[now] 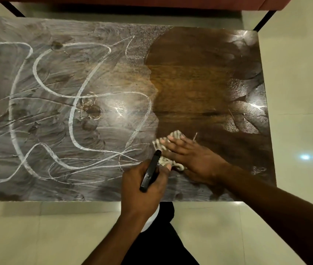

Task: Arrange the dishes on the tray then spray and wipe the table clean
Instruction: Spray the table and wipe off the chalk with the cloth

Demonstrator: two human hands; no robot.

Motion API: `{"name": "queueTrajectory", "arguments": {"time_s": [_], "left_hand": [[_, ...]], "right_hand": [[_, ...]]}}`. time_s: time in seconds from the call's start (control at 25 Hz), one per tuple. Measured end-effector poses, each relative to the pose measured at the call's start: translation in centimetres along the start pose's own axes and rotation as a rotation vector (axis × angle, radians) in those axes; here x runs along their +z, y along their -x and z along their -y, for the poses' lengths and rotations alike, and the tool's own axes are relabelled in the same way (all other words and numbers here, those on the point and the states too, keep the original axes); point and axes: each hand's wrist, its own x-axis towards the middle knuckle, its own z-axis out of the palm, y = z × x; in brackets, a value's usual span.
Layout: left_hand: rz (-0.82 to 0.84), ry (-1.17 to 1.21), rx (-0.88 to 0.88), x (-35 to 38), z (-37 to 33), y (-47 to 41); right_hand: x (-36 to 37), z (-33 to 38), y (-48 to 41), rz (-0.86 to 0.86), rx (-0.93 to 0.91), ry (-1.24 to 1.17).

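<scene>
A dark wooden table fills the view. Its left and middle parts are covered with whitish smeared film and looping white streaks; a patch right of centre shows bare brown wood. My right hand lies flat, fingers spread, pressing a pale patterned cloth onto the table near the front edge. My left hand grips a spray bottle by its black trigger head; a bit of the white bottle body shows below the hand. No dishes or tray are in view.
Pale tiled floor surrounds the table. A reddish seat with black legs stands beyond the far edge. Round ring marks sit near the table's middle. Dark trousers show below the near edge.
</scene>
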Motion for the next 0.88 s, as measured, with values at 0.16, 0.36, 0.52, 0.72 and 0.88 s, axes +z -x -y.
{"name": "queueTrajectory", "arguments": {"time_s": [0.16,0.36,0.52,0.72,0.88], "left_hand": [[0.036,-0.014,0.022,-0.1,1.7,1.8],[0.056,-0.035,0.014,0.7,3.5,4.4],[0.094,-0.113,0.039,1.1,4.1,5.3],[0.136,-0.084,0.04,0.4,4.3,6.6],[0.165,-0.129,0.033,-0.2,5.1,7.3]], "right_hand": [[-0.3,-4.0,4.8,-0.197,0.375,-0.111],[1.1,0.7,0.6,-0.481,0.914,-0.31],[6.1,6.8,3.0,-0.166,0.145,-0.009],[7.3,3.5,12.3,-0.39,0.5,-0.099],[7.8,7.7,10.7,-0.79,1.17,-0.316]]}}
